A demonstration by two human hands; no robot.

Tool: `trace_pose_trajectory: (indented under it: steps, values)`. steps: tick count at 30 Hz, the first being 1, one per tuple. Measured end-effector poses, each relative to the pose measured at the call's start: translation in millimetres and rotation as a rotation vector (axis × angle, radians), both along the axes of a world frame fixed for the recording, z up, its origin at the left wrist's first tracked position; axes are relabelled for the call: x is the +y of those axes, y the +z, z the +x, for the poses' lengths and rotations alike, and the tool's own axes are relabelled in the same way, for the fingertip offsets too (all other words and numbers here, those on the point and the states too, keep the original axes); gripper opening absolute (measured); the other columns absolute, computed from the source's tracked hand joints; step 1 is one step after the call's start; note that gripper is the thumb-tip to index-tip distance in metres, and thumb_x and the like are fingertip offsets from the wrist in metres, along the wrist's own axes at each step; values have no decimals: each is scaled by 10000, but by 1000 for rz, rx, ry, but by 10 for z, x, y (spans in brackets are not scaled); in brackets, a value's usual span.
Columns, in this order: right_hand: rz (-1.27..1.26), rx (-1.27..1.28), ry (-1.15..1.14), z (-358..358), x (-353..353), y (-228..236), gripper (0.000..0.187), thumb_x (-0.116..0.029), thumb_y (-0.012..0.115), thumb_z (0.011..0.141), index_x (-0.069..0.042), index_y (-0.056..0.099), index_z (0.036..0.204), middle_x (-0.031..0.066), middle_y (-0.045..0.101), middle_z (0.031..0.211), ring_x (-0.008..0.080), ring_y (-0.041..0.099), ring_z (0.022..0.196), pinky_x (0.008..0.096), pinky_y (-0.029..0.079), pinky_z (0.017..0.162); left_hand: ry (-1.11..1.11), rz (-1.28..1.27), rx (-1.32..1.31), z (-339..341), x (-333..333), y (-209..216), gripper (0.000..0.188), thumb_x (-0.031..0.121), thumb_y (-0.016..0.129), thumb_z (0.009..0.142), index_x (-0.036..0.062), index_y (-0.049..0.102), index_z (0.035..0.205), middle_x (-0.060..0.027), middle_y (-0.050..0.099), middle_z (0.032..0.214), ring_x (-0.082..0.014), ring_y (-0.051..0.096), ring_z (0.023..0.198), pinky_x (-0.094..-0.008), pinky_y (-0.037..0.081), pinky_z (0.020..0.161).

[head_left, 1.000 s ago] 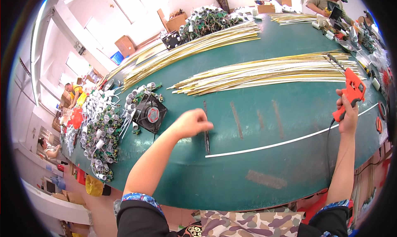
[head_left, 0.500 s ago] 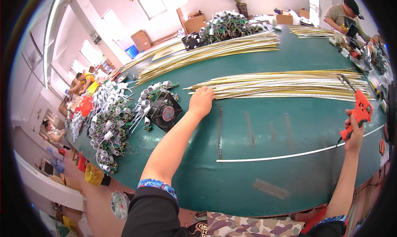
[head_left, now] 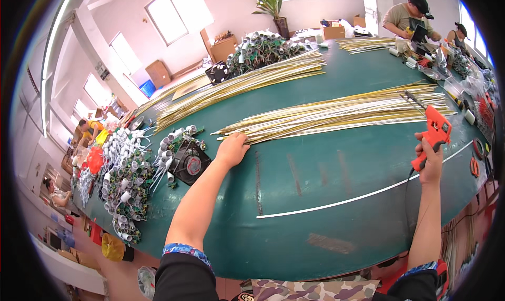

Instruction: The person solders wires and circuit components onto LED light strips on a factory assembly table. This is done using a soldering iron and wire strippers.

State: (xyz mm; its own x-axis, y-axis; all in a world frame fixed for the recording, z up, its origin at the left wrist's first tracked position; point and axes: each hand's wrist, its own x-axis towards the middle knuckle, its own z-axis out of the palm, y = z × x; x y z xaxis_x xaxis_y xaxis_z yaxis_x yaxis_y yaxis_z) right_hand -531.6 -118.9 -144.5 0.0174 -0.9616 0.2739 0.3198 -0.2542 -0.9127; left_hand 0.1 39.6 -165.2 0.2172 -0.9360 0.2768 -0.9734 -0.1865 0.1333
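Note:
My left hand (head_left: 232,149) is at the left ends of a long bundle of thin white and yellow strips (head_left: 336,111), its fingers curled and closed on the strips at the near edge. The fingertips are partly hidden, so how many strips it grips cannot be made out. In my right hand (head_left: 432,167) is a red soldering gun (head_left: 437,127) with two long prongs pointing up and left, over the bundle's right end. A black cord hangs from its handle. One separate white strip (head_left: 336,203) lies across the green table, nearer to me.
A black fan (head_left: 189,163) and heaped white cylindrical parts with circuit boards (head_left: 126,185) are at left. More strips (head_left: 242,88) and another heap (head_left: 265,54) lie farther back. Red-handled scissors (head_left: 474,167) are at the right edge. A co-worker (head_left: 413,19) works at far right.
The whole view has shifted, so the table appears farther left. My left hand stays at the strip ends, its fingers a little lower along the near edge. My right hand still holds the soldering gun.

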Motion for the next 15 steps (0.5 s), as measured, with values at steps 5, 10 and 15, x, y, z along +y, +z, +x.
trace_pose_trajectory:
  steps: [5, 10, 15]
  values:
    - [3, -11, -13, -9, 22, 34, 176, -113, 617, 872, -61, 571, 1033, 68, 652, 984, 67, 528, 674, 219, 430, 613, -160, -125, -159, -172, -106, -43, 133, 192, 638, 806, 75, 637, 869, -109, 589, 917, -317, 584, 910, -421, 478, 782]
    - [34, 2, 12, 28, 51, 67, 192, -110, 624, 860, -47, 570, 1033, 82, 647, 975, 85, 536, 674, 228, 435, 617, -70, -103, -274, -98, -255, -102, 75, 130, 549, 818, 73, 594, 833, -105, 585, 878, -314, 594, 884, -433, 498, 739]
    - [23, -13, 10, 28, 52, 76, 192, -119, 628, 860, -48, 575, 1030, 81, 647, 972, 85, 536, 669, 232, 441, 613, -70, -167, -376, -51, -293, -27, 50, 86, 523, 790, 60, 545, 827, -109, 577, 857, -307, 583, 870, -427, 488, 746]
